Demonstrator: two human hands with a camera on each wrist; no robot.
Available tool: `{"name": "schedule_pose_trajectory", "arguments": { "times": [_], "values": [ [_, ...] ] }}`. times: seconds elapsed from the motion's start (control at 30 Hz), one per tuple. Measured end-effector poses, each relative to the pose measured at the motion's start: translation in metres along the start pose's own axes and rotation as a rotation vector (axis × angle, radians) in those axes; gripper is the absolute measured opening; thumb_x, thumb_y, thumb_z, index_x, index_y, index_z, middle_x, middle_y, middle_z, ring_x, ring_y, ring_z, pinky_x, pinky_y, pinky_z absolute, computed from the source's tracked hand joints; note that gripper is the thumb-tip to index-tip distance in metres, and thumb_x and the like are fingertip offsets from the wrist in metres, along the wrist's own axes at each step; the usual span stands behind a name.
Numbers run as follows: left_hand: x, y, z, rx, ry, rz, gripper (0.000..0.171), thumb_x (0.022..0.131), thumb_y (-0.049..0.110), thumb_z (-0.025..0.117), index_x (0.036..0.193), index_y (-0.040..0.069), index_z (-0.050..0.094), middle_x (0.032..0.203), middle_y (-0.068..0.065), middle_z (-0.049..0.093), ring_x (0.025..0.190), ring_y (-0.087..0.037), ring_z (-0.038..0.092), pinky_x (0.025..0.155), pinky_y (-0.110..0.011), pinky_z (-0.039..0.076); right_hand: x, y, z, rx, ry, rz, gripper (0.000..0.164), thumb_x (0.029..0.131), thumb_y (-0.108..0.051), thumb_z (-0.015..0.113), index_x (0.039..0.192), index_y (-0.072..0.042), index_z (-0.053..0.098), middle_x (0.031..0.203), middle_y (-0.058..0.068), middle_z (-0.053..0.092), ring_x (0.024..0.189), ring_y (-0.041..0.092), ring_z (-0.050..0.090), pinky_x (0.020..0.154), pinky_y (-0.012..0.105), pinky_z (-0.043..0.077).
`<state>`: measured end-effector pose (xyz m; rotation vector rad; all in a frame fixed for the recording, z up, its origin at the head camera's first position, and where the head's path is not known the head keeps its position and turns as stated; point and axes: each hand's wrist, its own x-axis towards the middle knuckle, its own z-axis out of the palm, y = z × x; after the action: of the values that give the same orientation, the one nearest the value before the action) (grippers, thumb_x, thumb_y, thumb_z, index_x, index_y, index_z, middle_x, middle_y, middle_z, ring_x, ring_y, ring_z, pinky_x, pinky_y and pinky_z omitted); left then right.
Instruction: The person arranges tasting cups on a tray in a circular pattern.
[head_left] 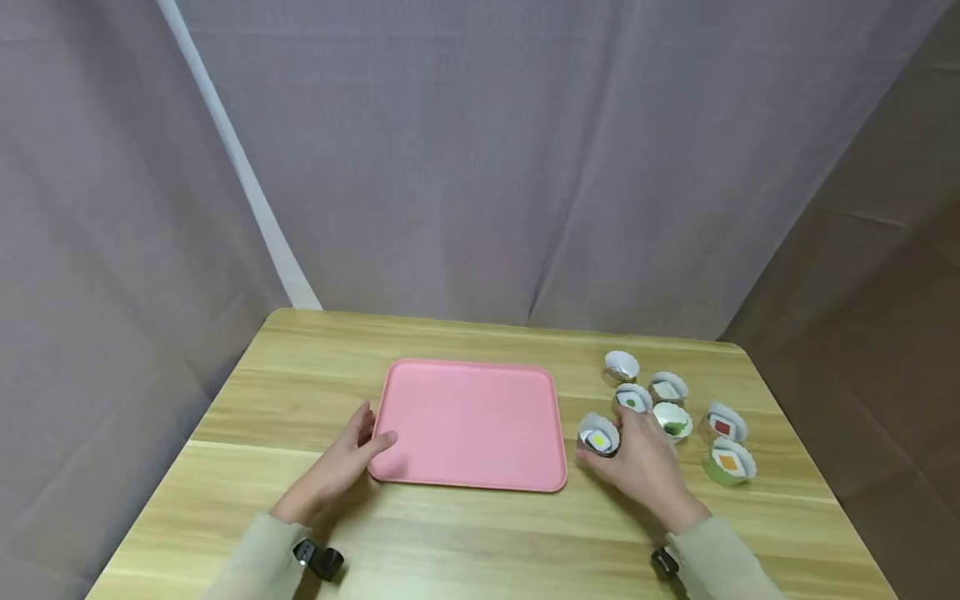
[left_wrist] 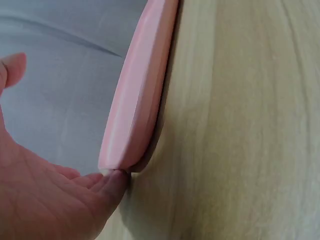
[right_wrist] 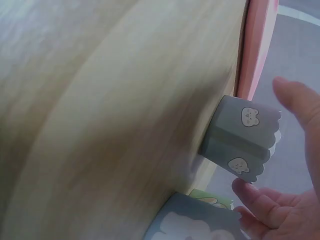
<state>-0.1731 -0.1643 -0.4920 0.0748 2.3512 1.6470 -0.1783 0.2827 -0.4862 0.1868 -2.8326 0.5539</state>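
Observation:
My left hand (head_left: 339,462) is at the left edge of a pink tray (head_left: 468,425), fingertips touching its side. The thumb stands raised apart from the fingers in the left wrist view. My right hand (head_left: 643,468) spreads around a scalloped paper baking cup (head_left: 598,436) holding a white square with a yellow mark. In the right wrist view this grey-green cup (right_wrist: 240,140) has bear faces; the thumb is apart from it, and a fingertip lies close to its rim. Whether that finger touches cannot be told. A cup with a green mark (head_left: 632,398) lies just beyond the hand.
Several more cups stand at the right: a white one (head_left: 622,366), one with a white square (head_left: 668,389), one with green inside (head_left: 672,422), one with a red mark (head_left: 723,423), and one with an orange mark (head_left: 730,462). Grey curtains (head_left: 450,167) enclose the wooden table (head_left: 465,542).

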Motion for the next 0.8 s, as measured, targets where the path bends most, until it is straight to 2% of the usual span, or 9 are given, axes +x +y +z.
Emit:
{"name": "schedule_pose_trajectory", "arguments": {
  "times": [0.17,0.23,0.37,0.5,0.67,0.8],
  "values": [
    [0.012,-0.011,-0.005,-0.229,0.055,-0.039,0.077,0.097,0.026,0.056,0.149,-0.009,0.011,0.15,-0.03,0.026,0.138,-0.04,0.026,0.112,-0.05,0.024,0.003,-0.001,0.0,-0.024,0.0,-0.024,0.095,0.065,-0.054,0.084,0.129,0.009,0.05,0.108,0.02,0.061,0.114,0.044,0.046,0.102,0.065,0.029],
    [0.015,-0.016,-0.006,-0.25,0.069,-0.045,0.07,0.097,0.019,0.056,0.147,-0.012,0.017,0.145,-0.031,0.033,0.134,-0.04,0.033,0.109,-0.05,0.031,0.003,0.0,0.001,-0.035,0.005,-0.037,0.092,0.066,-0.053,0.083,0.126,0.009,0.052,0.111,0.022,0.062,0.117,0.046,0.046,0.105,0.062,0.027],
    [0.016,-0.017,-0.005,-0.13,0.076,-0.062,0.065,0.095,0.017,0.06,0.146,-0.009,0.029,0.135,-0.024,0.047,0.124,-0.035,0.045,0.105,-0.047,0.037,0.004,0.0,0.0,-0.057,-0.007,-0.066,0.09,0.067,-0.05,0.084,0.124,0.011,0.053,0.117,0.029,0.06,0.12,0.048,0.046,0.11,0.057,0.022],
    [0.016,-0.015,-0.006,0.0,0.087,-0.055,0.062,0.092,0.015,0.064,0.146,-0.001,0.038,0.125,-0.013,0.056,0.113,-0.026,0.051,0.097,-0.04,0.043,0.007,-0.002,0.001,-0.065,-0.01,-0.087,0.086,0.066,-0.046,0.085,0.122,0.012,0.053,0.115,0.031,0.06,0.116,0.048,0.048,0.111,0.057,0.021],
    [0.016,-0.015,-0.004,0.04,0.114,-0.001,0.057,0.086,-0.004,0.062,0.14,-0.004,0.045,0.113,-0.012,0.059,0.101,-0.024,0.055,0.079,-0.029,0.048,0.007,-0.003,0.006,-0.072,-0.022,-0.085,0.077,0.068,-0.042,0.085,0.118,0.008,0.055,0.107,0.025,0.062,0.106,0.042,0.051,0.094,0.059,0.039],
    [0.016,-0.019,-0.004,0.05,0.12,0.041,0.055,0.085,-0.012,0.058,0.138,-0.006,0.046,0.112,-0.014,0.059,0.098,-0.025,0.057,0.074,-0.026,0.05,0.009,-0.005,0.012,-0.071,0.008,-0.11,0.07,0.067,-0.035,0.085,0.115,0.007,0.056,0.101,0.021,0.062,0.099,0.037,0.052,0.085,0.054,0.044]
  ]
}}
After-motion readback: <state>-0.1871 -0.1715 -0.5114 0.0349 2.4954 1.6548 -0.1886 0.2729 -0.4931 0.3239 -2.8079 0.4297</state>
